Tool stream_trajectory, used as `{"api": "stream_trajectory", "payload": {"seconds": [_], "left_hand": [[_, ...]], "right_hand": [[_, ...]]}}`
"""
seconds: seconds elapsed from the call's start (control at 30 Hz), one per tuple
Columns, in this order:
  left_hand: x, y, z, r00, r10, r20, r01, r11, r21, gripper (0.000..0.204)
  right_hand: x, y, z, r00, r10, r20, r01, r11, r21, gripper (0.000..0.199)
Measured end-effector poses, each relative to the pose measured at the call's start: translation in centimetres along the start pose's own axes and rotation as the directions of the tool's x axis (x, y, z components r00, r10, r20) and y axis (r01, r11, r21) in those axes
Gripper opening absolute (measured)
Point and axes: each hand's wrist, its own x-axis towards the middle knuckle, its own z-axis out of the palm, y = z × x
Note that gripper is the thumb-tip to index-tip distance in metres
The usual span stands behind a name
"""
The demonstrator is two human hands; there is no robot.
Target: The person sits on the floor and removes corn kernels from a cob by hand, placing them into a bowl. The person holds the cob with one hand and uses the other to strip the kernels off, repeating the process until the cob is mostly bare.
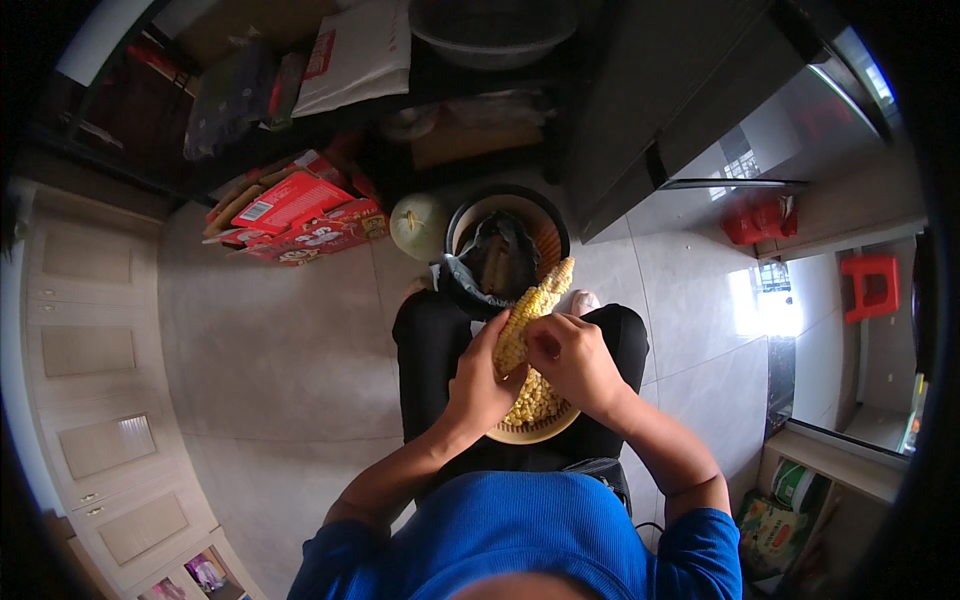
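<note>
An ear of corn slants up and to the right between my hands, its yellow kernels showing and its tip paler. My left hand is wrapped round its lower part. Against the ear's right side, my right hand has its fingers curled in; whether loose kernels are in them is hidden. Below the hands, a shallow round basket rests on my lap with loose corn kernels in it. Just beyond my knees stands a round bin with a dark plastic liner.
A pale green melon sits on the floor left of the bin. Red cardboard boxes lie farther left. A dark shelf holds a clear basin and a white packet. Pale cupboards line the left; a red stool shows at right.
</note>
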Motion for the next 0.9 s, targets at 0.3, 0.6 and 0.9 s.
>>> {"api": "stream_trajectory", "payload": {"seconds": [0.3,0.6,0.9], "left_hand": [[2.6,-1.4,-3.0,0.997,-0.049,-0.067,0.015,0.901,-0.434,0.056],[2.7,0.0,-5.5,0.985,-0.116,0.129,0.173,0.717,-0.675,0.049],[3.7,2.2,-7.0,0.967,0.052,0.25,0.058,0.908,-0.414,0.047]], "right_hand": [[5.5,7.3,2.8,0.958,0.157,-0.241,-0.139,0.986,0.091,0.01],[9.0,10.7,6.0,0.997,0.063,-0.054,-0.066,0.996,-0.063,0.014],[1.8,-4.4,-6.0,0.941,-0.32,-0.109,0.298,0.938,-0.178,0.037]]}}
